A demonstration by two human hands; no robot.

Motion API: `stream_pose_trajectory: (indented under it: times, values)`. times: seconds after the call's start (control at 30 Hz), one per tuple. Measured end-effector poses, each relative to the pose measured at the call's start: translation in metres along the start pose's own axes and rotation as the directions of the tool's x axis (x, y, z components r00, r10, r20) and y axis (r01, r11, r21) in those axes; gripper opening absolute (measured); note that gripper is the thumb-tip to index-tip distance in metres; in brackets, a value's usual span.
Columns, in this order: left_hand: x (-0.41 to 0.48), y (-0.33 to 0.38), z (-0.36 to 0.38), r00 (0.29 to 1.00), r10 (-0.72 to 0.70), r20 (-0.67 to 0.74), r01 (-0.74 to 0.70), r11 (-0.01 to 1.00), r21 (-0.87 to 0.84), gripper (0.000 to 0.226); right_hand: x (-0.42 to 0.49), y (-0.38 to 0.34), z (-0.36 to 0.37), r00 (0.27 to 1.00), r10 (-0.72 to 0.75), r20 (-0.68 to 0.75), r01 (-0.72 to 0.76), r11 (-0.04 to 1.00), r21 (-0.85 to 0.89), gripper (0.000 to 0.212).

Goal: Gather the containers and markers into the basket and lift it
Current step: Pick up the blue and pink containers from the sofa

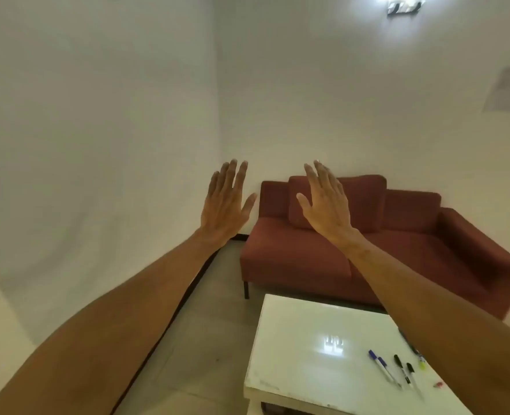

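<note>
Both hands up & empty, nothing gathered yet.
Near: white worktop (pixel 307 369) w/ markers (pixel 394 371) lying loose at its right side, one partly hidden under the right forearm; no basket or containers in view. Further out, left hand (pixel 225 209) & right hand (pixel 327 205) raised, fingers spread, palms away, holding nothing, well apart from the markers. Behind: red sofa (pixel 397 235). Best next, I'd say: look down, find the basket first, then scoop the markers together rather than one by one.
</note>
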State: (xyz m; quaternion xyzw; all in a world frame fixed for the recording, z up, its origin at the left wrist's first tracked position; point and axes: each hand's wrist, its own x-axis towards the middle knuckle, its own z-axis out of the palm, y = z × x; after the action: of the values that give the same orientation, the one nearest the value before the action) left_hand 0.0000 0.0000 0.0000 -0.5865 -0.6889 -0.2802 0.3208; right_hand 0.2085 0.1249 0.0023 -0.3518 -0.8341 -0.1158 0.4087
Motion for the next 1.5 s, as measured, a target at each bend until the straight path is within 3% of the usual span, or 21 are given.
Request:
stream_pose_trajectory:
  times: [0.43,0.63,0.9,1.2,1.5]
  values:
    - [0.114,-0.193,0.201,0.995,0.045,0.093,-0.042,0.999,-0.033,0.071,0.145,-0.004,0.261,0.994,0.088,0.064,-0.086,0.996,-0.039,0.069]
    - [0.171,-0.241,0.291,0.99,0.057,0.128,-0.04,0.991,-0.13,0.072,0.202,0.01,0.344,0.987,0.143,0.071,-0.14,0.989,-0.051,0.065]
    - [0.224,-0.298,0.477,0.98,0.094,0.174,-0.04,0.957,-0.289,0.071,0.243,0.063,0.506,0.961,0.261,0.094,-0.254,0.964,-0.084,0.062]
    - [0.31,-0.351,0.691,0.909,0.163,0.383,0.027,0.895,-0.445,0.068,0.303,0.143,0.681,0.834,0.512,0.207,-0.5,0.859,-0.111,0.064]
    - [0.373,-0.292,0.874,0.8,0.408,0.439,-0.059,0.783,-0.62,0.066,0.308,0.27,0.784,0.662,0.735,0.148,-0.705,0.678,-0.208,0.062]
